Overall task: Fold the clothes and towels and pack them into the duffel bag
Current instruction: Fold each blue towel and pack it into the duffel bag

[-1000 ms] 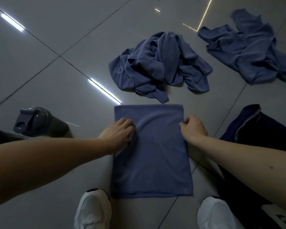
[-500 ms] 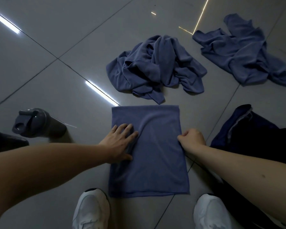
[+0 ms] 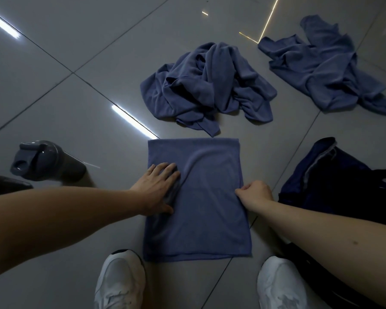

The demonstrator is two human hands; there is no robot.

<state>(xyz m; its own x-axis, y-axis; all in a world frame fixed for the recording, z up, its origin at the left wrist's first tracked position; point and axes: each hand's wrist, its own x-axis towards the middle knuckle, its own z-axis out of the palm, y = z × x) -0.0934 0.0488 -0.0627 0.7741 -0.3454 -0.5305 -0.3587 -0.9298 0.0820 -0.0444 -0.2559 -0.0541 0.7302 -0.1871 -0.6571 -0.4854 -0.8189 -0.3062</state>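
I see a dim, bluish-grey picture. The glossy floor tiles (image 3: 76, 52) mirror lights as hard white streaks (image 3: 132, 121) at ten o'clock and just left of centre, with a thin yellow line (image 3: 269, 18) at one o'clock. Soft shadow pools under the shaker bottle (image 3: 47, 161) at nine. The duffel bag (image 3: 334, 181) at four sinks to near-black. The folded towel (image 3: 210, 208) is sharp; the edges bow outward.

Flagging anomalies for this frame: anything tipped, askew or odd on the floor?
The dark bottle lies tipped on its side, left of the folded towel; no spill shows. A wrinkle bulges in the towel beside the left hand. The near blue cloth and far blue cloth lie crumpled, unfolded.
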